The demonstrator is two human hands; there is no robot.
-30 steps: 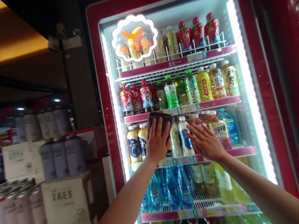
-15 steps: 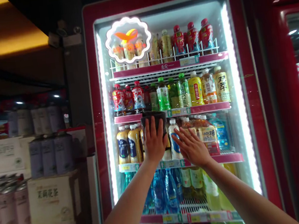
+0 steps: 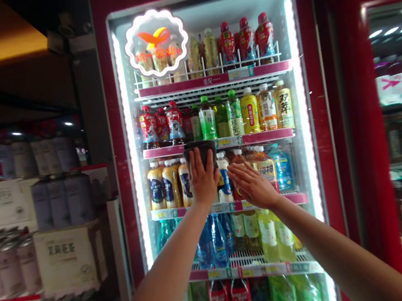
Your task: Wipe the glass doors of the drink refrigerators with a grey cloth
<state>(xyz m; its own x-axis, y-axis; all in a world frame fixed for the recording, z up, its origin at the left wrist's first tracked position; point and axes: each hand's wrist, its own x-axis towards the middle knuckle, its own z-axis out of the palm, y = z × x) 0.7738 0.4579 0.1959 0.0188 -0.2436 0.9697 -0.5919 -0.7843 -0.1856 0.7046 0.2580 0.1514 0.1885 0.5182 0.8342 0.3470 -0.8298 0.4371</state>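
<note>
My left hand [image 3: 204, 179] lies with its fingers extended over a dark cloth [image 3: 200, 148], pressing it toward the glass door [image 3: 211, 87] of a lit drinks fridge. The cloth covers part of the middle shelf's bottles. To the right, my right hand [image 3: 252, 183] is held up with its fingers stretched out and nothing in it. It seems to be at the glass, though contact is hard to make out. Behind the hands stand a white-capped bottle [image 3: 223, 177] and several other drinks.
A red frame [image 3: 117, 132] surrounds the fridge door, with a glowing round sign [image 3: 156, 43] at its upper left. Stacked cartons [image 3: 67, 262] and rows of cans [image 3: 7, 267] stand on the left. Another red-framed fridge [image 3: 374, 147] is at the right.
The camera view has shifted, so the fridge sits further left and higher. The cloth under my left hand has moved slightly right across the door. My right hand's fingers have drawn closer together.
</note>
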